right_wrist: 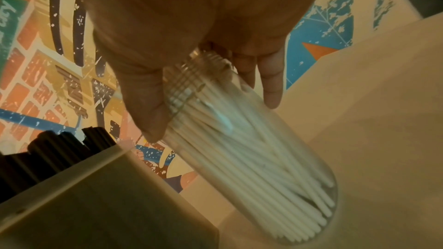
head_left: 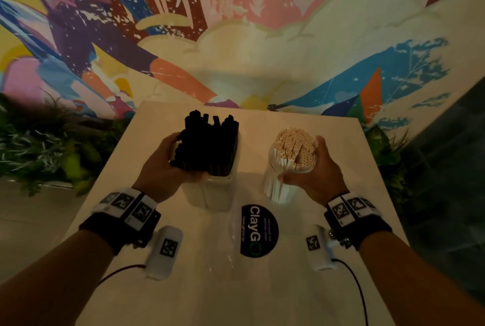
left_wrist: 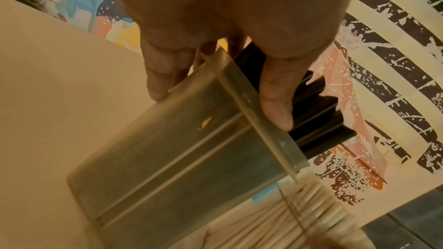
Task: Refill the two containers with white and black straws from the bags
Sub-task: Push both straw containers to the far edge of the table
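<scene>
While the left hand (head_left: 168,165) wraps its fingers (left_wrist: 159,75) round the top of the square container (head_left: 210,189), thumb across the near rim and against the black straws (head_left: 207,142), the right hand (head_left: 312,170) curls round the neck of the round jar (right_wrist: 275,158), thumb on one side, fingers (right_wrist: 271,80) on the other. Both grips are closed on their containers, high up near the mouths. The white straws (head_left: 295,149) pack the jar tight, ends nearly flush; the black ones stand taller and uneven, well above their rim. Both containers sit side by side on the pale table (head_left: 341,142), near its far half, just beyond the round dark sticker (head_left: 259,231). No bag is clearly in view, though something clear and crinkled seems to lie by the sticker; hard to say.

Judging by how full both look, this is the tidy-up: settling and squaring the containers. To do it well, I'd keep the bases flat on the table and slide rather than lift, since gripping this high makes a tall load tippy. The jar appears tilted in the right wrist view, so ease it upright. A gentle tap would level those ragged black tips. Avoid squeezing the straws themselves; they may crush.
</scene>
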Demonstrator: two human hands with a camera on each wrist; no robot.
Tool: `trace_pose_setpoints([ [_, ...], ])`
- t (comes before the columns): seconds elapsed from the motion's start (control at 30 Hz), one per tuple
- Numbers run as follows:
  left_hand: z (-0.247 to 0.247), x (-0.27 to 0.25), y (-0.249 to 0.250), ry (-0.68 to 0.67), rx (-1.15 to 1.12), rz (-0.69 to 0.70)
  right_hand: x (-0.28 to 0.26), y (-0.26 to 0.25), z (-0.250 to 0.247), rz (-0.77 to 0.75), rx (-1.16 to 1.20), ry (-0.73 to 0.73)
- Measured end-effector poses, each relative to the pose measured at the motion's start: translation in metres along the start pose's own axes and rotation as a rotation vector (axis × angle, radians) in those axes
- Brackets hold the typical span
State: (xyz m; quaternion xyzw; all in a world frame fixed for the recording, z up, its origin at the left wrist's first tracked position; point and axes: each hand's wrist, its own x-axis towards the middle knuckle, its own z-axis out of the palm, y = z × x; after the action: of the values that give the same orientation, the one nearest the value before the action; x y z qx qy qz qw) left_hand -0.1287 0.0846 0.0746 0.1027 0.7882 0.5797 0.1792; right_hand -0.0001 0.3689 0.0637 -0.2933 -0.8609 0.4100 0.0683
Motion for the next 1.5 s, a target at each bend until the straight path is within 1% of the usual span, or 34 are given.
trace_pose_setpoints([
  [0.1, 0.006, 0.018, 0.002, 0.043, 0.051, -0.025, 0.015, -0.003, 0.003, -0.03, 0.051, -0.001],
  [0.2, 0.013, 0.04, 0.005, 0.076, 0.047, -0.04, 0.03, -0.01, 0.004, -0.036, 0.098, -0.005],
  [0.47, 0.031, 0.098, 0.033, 0.142, 0.107, -0.063, 0.09, -0.026, 0.006, -0.016, 0.081, 0.003],
  [0.7, 0.04, 0.143, 0.05, 0.126, 0.082, -0.092, 0.147, -0.035, 0.019, 0.003, 0.077, 0.035],
  [0.83, 0.045, 0.164, 0.053, 0.104, 0.052, -0.105, 0.171, -0.04, 0.024, -0.009, 0.106, 0.03],
  [1.03, 0.049, 0.184, 0.06, 0.089, 0.042, -0.126, 0.191, -0.044, 0.024, -0.014, 0.118, 0.034],
  [1.23, 0.047, 0.186, 0.062, -0.001, -0.023, -0.196, 0.195, -0.041, 0.027, -0.064, 0.092, 0.027],
  [1.37, 0.053, 0.191, 0.063, 0.01, -0.118, -0.214, 0.198, -0.035, 0.032, -0.072, 0.106, 0.051],
  [1.5, 0.059, 0.196, 0.066, 0.029, -0.135, -0.201, 0.204, -0.036, 0.028, -0.089, 0.12, 0.045],
])
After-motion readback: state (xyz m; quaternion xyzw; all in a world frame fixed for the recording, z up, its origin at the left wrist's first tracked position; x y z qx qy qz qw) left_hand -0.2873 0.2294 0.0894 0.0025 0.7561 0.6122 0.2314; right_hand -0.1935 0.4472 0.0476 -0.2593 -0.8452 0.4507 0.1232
